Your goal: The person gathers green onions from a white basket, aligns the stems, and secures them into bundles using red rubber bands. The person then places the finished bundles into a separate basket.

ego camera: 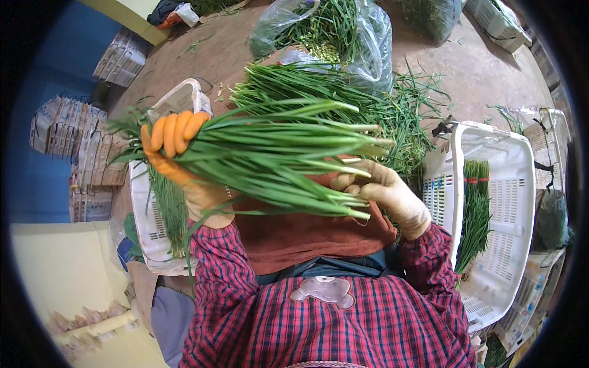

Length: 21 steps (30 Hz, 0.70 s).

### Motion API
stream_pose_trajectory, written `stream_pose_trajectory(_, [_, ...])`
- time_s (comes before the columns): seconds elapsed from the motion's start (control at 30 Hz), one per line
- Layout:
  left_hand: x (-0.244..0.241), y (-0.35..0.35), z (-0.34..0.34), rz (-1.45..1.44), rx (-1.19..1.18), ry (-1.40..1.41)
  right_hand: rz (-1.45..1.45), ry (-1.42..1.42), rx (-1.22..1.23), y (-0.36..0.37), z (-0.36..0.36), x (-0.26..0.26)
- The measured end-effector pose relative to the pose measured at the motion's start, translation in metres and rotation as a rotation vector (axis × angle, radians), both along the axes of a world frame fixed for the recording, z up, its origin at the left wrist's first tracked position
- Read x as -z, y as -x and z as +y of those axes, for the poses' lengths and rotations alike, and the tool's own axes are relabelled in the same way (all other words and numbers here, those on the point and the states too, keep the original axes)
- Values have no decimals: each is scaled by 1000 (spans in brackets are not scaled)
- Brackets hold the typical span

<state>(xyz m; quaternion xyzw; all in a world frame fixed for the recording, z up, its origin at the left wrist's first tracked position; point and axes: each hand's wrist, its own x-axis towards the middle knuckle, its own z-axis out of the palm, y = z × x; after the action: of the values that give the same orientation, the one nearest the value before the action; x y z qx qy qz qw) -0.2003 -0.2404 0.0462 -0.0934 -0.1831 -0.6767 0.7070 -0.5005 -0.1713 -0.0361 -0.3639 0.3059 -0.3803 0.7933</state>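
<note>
My left hand (172, 142), in an orange-fingered glove, is closed around the leafy end of a bunch of green garlic chives (271, 142). The stalks fan out to the right, their pale cut ends apart. My right hand (382, 191), in a cream glove, has its fingers bent at the lower stalk ends; whether it pinches any stalk is hard to tell. A reddish-brown cloth (294, 234) covers my lap beneath the bunch. Beyond it lies a pile of more chives (303, 87).
On the right a white plastic basket (506, 193) holds a bundle with a red band (476, 184). Another white basket (145, 221) with greens stands at left. An opened clear plastic bag (375, 50) of greens is ahead, with loose leaves (409, 124) beside it. Folded crates (69, 129) stand along the blue wall.
</note>
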Motion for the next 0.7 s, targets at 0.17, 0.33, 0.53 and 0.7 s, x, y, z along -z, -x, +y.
stream_pose_trajectory(0.17, [12,-59,-20,-170,-47,-50,159,-22,130,-1,-5,-10])
stream_pose_trajectory(0.33, [13,-73,-38,-361,-580,-398,30,60,298,10,0,11])
stream_pose_trajectory(0.53, [0,-36,-32,-477,-501,-536,36,166,446,-27,-34,-12])
stream_pose_trajectory(0.7, [-5,-47,-40,-615,-338,-528,-40,131,449,-6,-77,-13])
